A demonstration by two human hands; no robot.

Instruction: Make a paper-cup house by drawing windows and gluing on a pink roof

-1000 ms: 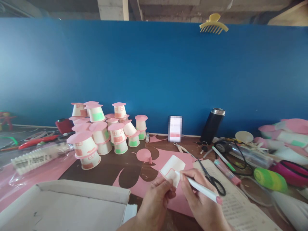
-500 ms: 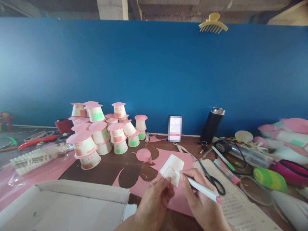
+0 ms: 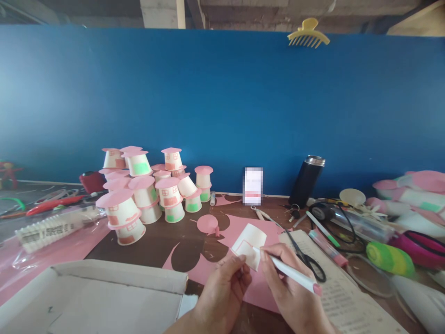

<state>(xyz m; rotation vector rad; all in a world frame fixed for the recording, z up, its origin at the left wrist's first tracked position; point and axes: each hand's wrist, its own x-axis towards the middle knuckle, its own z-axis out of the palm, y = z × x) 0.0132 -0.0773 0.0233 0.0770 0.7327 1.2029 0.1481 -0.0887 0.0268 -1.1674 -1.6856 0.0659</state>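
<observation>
My left hand (image 3: 225, 283) grips a white paper cup (image 3: 255, 236) by its rim, tilted on its side. A pink outline with straight sides is drawn on the cup's wall. In my right hand (image 3: 292, 283) is a white marker (image 3: 295, 273) with a pink end, held like a pen, its tip at the cup's side by the outline. Beneath both hands lies pink paper (image 3: 259, 294) with round pieces cut out. A pink paper disc (image 3: 207, 224) rests beyond the left hand. Scissors (image 3: 306, 260) with dark handles lie just past the right hand.
Decorated paper cups (image 3: 121, 211) with pink tops stand stacked at the left. A white cardboard box (image 3: 114, 271) fills the near left. At the right are a printed sheet (image 3: 347, 287), a green marker (image 3: 323, 228) and a yellow-green roll (image 3: 389, 260). A black flask (image 3: 306, 181) leans against the blue wall.
Almost nothing differs. The cup and the marker have shifted very slightly in my hands, with the tip still at the cup's wall.
</observation>
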